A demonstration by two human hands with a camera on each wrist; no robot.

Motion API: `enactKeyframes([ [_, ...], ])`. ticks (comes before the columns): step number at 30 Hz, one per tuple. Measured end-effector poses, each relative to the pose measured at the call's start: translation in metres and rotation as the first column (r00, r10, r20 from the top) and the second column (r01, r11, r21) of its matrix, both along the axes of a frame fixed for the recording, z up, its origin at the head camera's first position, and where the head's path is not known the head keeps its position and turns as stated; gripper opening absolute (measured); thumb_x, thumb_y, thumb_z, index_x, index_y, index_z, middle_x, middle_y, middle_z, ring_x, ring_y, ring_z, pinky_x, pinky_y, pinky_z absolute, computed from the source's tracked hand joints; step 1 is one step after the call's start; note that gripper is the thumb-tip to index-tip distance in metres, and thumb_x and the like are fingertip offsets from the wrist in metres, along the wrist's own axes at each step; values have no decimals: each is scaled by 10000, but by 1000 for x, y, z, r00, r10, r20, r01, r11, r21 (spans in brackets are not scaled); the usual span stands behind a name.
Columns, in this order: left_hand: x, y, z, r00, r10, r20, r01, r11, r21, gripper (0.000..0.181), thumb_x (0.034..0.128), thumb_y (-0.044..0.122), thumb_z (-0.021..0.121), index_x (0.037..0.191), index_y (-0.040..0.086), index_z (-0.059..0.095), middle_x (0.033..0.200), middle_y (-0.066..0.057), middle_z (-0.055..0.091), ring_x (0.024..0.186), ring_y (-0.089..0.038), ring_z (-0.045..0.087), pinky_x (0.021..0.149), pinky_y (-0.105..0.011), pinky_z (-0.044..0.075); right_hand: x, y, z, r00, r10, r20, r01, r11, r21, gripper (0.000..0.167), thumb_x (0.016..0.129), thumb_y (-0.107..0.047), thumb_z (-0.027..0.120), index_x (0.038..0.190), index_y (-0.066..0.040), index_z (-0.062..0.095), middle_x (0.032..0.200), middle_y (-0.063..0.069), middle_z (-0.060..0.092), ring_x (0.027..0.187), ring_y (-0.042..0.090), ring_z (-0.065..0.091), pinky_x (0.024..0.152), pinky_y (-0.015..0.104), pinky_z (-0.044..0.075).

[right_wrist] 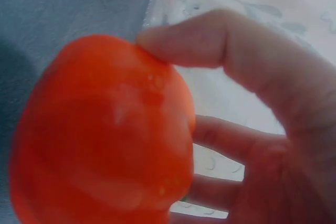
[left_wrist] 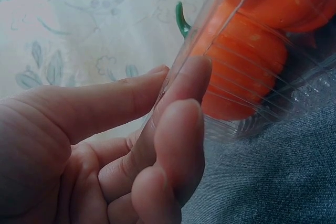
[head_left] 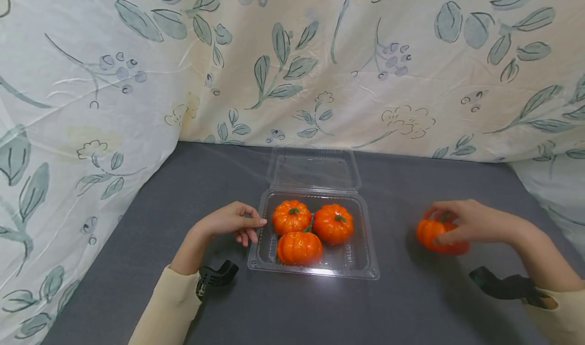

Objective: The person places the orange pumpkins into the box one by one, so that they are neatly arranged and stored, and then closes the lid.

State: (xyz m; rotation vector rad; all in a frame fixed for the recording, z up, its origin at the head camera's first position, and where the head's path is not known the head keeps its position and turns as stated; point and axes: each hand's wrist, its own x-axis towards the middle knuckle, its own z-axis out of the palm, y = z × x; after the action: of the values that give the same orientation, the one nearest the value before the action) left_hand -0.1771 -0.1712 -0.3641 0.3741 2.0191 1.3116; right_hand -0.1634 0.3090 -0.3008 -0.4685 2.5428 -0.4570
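Observation:
An open clear plastic clamshell container (head_left: pixel 364 256) sits mid-table with three small orange toy pumpkins in it: one back left (head_left: pixel 289 219), one at the right (head_left: pixel 332 228), one in front (head_left: pixel 299 249). My left hand (head_left: pixel 233 222) pinches the container's left rim between thumb and fingers, as the left wrist view shows up close. Off to the right of the container, my right hand (head_left: pixel 480 222) grips another orange toy pumpkin (right_wrist: pixel 105 129) with thumb and fingers round it. That pumpkin is slightly blurred, and its shadow falls on the cloth below.
The container's hinged lid (head_left: pixel 314 169) lies folded back toward the rear. Dark grey cloth (head_left: pixel 320 309) covers the table. A leaf-patterned curtain (head_left: pixel 292 81) hangs behind and along both sides. Each wrist wears a black camera mount.

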Motion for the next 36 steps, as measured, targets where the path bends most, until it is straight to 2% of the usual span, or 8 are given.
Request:
enactKeyframes([
  [7, 1, 0, 1, 1000, 5, -2, -5, 1000, -5, 269, 931, 249, 563, 857, -4, 615, 623, -7, 641, 462, -87, 547, 495, -250, 500, 5, -3, 11, 998, 39, 40, -37, 998, -41, 459, 766, -288, 732, 1142, -95, 554, 1023, 29, 610, 844, 168, 615, 623, 260, 498],
  [14, 2, 0, 1, 1000, 4, -2, -4, 1000, 5, 265, 932, 239, 560, 842, -5, 609, 618, -4, 636, 456, -81, 539, 485, -236, 491, 7, -4, 15, 998, 39, 51, -36, 998, -44, 478, 770, -276, 731, 1159, -71, 544, 1032, 28, 607, 867, 185, 613, 621, 257, 503],
  [25, 1, 0, 0, 1000, -2, -11, 2, 1000, 10, 265, 932, 238, 561, 840, -6, 612, 622, -7, 637, 458, -80, 540, 487, -239, 492, 9, -15, 16, 996, 91, 13, -90, 994, -68, 465, 765, -276, 735, 1143, -78, 550, 1015, 3, 613, 867, 147, 611, 644, 239, 495],
  [31, 1, 0, -1, 1000, -2, -15, 3, 1000, 10, 268, 932, 241, 561, 828, -1, 607, 619, -6, 635, 459, -81, 539, 485, -241, 491, 10, -29, 20, 987, 162, -16, -163, 982, -95, 405, 773, -277, 726, 1102, -101, 567, 962, -59, 621, 842, 79, 598, 654, 235, 493],
  [36, 1, 0, -1, 1000, -1, -13, 1, 1000, 9, 270, 933, 242, 560, 831, -3, 607, 620, -5, 638, 456, -81, 539, 487, -242, 493, 8, -41, 26, 976, 212, -46, -216, 972, -94, 435, 771, -308, 728, 1115, -93, 573, 993, -61, 616, 874, 92, 597, 683, 244, 498],
])
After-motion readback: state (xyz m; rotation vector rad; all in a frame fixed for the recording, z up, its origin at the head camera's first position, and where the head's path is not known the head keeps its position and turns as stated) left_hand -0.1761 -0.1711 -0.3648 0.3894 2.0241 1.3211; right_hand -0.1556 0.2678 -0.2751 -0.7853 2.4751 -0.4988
